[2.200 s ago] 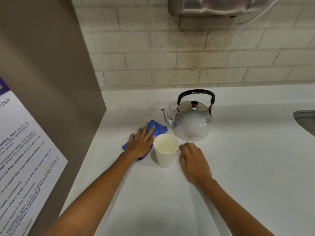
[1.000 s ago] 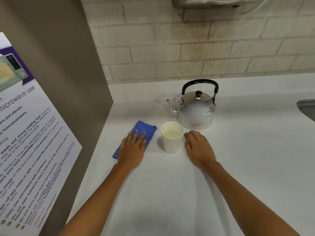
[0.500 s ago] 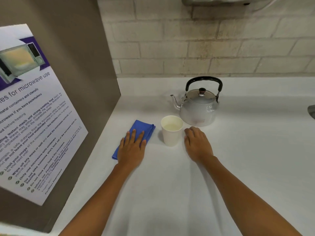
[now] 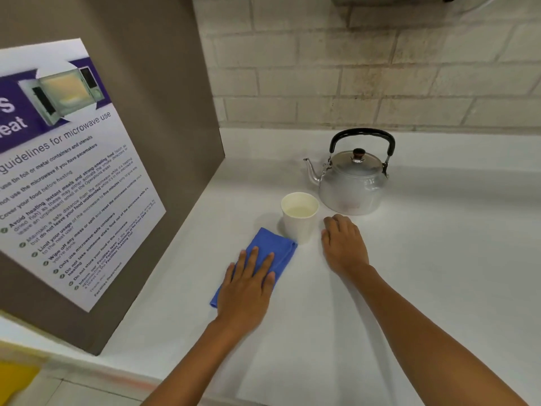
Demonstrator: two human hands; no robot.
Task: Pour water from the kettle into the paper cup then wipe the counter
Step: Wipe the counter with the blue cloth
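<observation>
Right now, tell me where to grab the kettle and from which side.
Take the kettle by its black arched handle, coming down from above. The handle stands upright over the lid, clear of the body, and nothing blocks it. The right hand lies flat on the counter just in front, so it is probably the closer one. The spout points left, toward the paper cup.

Left hand [image 4: 247,288] lies flat over the near half of the blue cloth [image 4: 273,247], hiding that part; the far corner of the cloth toward 1 o'clock runs up to the paper cup [image 4: 299,216] base, can't tell if touching. Poster [image 4: 67,168] at 9 o'clock is cut off by the left edge, heading only partly legible, small print at its lower end too small to read. Metal fixture [image 4: 409,0] at 12 o'clock is cropped by the top edge, both forearms by the bottom edge, and a yellow thing [image 4: 16,379] at 8 o'clock is blurred & cut off.
</observation>
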